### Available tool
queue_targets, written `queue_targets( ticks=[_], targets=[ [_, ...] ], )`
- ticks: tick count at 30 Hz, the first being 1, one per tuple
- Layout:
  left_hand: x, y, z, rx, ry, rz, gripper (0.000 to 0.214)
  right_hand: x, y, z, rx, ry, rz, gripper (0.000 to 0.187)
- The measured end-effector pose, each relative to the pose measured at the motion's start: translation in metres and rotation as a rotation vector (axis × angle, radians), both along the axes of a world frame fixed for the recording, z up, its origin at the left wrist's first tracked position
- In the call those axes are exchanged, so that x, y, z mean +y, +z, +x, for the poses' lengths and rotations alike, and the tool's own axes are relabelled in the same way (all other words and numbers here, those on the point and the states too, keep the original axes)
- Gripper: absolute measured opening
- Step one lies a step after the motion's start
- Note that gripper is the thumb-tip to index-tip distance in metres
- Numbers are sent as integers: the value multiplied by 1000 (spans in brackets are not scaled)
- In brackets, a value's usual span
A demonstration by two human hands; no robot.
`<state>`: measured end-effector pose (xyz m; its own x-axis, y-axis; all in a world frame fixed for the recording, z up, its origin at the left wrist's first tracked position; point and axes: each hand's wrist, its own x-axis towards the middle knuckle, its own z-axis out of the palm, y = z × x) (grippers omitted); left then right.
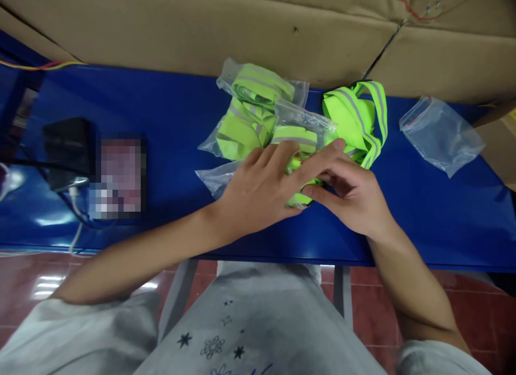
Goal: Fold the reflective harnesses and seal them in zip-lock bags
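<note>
Under both hands lies a folded neon-yellow reflective strap bundle [296, 136] with grey stripes, partly in a clear zip bag [302, 116]. My left hand [262, 187] is over its near left side, three fingers curled down on it, the index finger reaching right across my right hand. My right hand [355, 195] is closed at the bundle's right side, thumb and bent fingers around its edge; the exact grip is partly hidden. Just beyond are bagged neon-yellow bundles [242, 130]. A loose neon-yellow reflective strap piece [355, 114], unbagged, lies behind my right hand.
An empty clear zip bag [441, 133] lies at the right on the blue table [427, 214]. At the left are a black box [66, 149] with cables and a blurred-out object [121, 173]. Cardboard [242, 31] stands along the back. A cardboard box edge [502, 149] is far right.
</note>
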<state>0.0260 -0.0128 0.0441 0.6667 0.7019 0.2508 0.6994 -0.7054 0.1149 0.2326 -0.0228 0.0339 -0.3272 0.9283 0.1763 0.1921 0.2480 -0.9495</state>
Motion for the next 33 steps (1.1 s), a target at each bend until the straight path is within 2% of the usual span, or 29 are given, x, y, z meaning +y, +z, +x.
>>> queue_targets(
  ticks=[4,6,10,14,17,20,22,24,27,29,33],
  targets=[
    [-1,5,17,116,-69,130,93,0,-9,-13,65,-172,-38,27],
    [0,10,25,149,-85,165,83,0,-11,-16,32,-166,16,20],
    [5,17,33,136,-43,139,71,3,-11,-8,-94,11,99,13],
    [4,14,32,89,16,60,74,8,-12,3,-69,224,-58,33],
    [-1,16,29,83,21,10,83,9,-14,5,-19,260,-142,42],
    [-2,19,16,-37,26,-163,91,8,-13,2,-3,380,-133,36],
    [1,17,2,-168,27,-352,98,6,-10,-2,-42,455,-61,26],
    [8,12,-15,-262,5,-550,100,2,-6,-8,-103,462,37,23],
    [17,6,-36,-290,-103,-794,70,-3,-7,-15,-127,446,136,18],
    [21,5,-47,-285,-141,-880,53,-5,-13,-19,-82,443,124,22],
    [24,3,-65,-297,-43,-952,46,-1,-30,-19,-39,337,-35,29]
  ],
)
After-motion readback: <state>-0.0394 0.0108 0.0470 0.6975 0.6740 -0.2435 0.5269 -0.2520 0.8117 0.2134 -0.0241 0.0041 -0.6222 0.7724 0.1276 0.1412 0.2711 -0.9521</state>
